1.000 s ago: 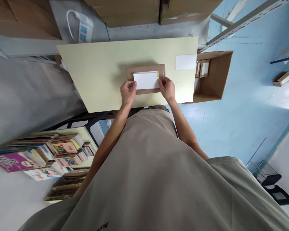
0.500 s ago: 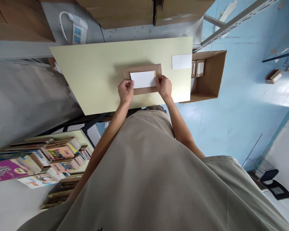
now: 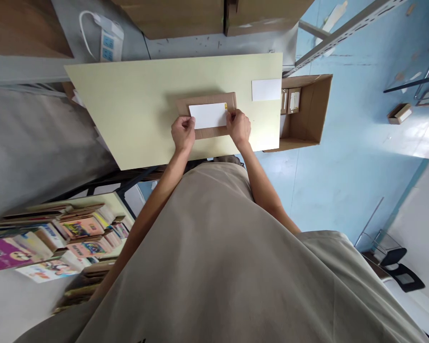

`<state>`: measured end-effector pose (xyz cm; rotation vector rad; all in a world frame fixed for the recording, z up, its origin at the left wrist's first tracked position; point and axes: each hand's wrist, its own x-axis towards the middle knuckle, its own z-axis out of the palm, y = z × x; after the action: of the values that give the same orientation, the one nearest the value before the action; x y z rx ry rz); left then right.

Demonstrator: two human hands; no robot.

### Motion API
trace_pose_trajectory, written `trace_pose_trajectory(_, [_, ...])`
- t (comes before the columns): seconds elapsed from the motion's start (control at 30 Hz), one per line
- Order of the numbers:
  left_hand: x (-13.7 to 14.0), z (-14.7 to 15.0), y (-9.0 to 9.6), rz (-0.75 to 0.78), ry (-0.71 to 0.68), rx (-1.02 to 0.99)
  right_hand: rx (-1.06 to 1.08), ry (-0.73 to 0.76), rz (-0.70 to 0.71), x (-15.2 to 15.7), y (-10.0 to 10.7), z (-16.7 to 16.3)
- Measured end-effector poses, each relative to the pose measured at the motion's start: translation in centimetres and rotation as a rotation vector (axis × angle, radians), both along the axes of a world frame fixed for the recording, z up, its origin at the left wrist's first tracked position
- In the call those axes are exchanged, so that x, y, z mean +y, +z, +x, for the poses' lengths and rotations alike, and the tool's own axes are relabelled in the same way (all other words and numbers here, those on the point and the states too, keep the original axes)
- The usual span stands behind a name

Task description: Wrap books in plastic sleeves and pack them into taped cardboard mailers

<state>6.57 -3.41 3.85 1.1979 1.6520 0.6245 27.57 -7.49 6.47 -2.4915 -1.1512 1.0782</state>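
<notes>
A white paper label with a small yellow mark at its upper right corner is held over a flat brown cardboard package. My left hand pinches the label's left edge between thumb and fingers. At the opposite edge, my right hand pinches the right side. Whether the label touches the package's surface I cannot tell. The package lies on a pale yellow board. Farther right on the board rests another white label.
An open cardboard box with small brown boxes inside stands beyond the board's right end. Large cartons line the back, near a white power strip. A metal shelf post rises at right. Books fill a lower-left shelf.
The whole view has shifted slightly, so things appear a little farther left. Both hands keep their pinch on the label over the package.
</notes>
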Motion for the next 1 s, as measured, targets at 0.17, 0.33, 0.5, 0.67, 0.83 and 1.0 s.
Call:
trace_pose_trajectory(0.17, [0.0,0.1,0.5,0.009,-0.002,-0.035,0.011,-0.015,-0.003,0.1,-0.2,-0.1])
trace_pose_trajectory(0.33, [-0.2,0.1,1.4,0.047,-0.004,-0.123,0.024,-0.059,0.026,0.2,-0.1,-0.5])
trace_pose_trajectory(0.5, [-0.2,0.2,1.2,0.055,0.003,-0.100,0.022,-0.083,0.032,0.4,-0.1,-0.9])
trace_pose_trajectory(0.67, [-0.1,0.1,0.2,0.044,0.002,-0.116,0.010,-0.054,0.019,0.5,-0.3,-0.8])
trace_pose_trajectory(0.83, [-0.1,0.2,0.1,0.042,0.020,-0.120,-0.006,0.006,0.034,0.5,-0.8,-0.2])
trace_pose_trajectory(1.0, [0.0,0.5,0.7,0.017,0.016,-0.111,-0.003,0.052,0.027,0.0,-0.2,1.1])
